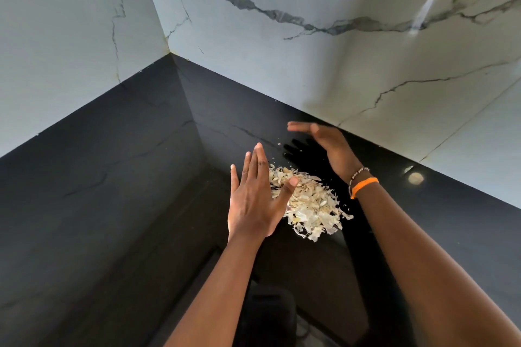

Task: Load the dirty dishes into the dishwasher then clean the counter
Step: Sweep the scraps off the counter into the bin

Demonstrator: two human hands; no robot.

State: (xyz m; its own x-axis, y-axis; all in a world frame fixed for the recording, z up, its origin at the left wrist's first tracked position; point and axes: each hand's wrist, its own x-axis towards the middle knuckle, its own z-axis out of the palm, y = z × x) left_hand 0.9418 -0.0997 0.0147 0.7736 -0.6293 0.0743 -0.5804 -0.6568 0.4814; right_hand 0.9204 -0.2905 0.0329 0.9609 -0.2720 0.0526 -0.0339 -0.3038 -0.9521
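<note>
A pile of peels [307, 203] lies on the black surface [112, 205] near the marble wall [310, 70]. The left hand [255, 197] is spread flat at the pile's left edge; the right hand [324, 144], fingers straight, hovers just beyond it, orange band [363, 186] on the wrist.

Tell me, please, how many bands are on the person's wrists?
2, both on the right wrist: an orange band and a thin beaded bracelet just above it, nearer the hand. The left wrist shows none.
</note>
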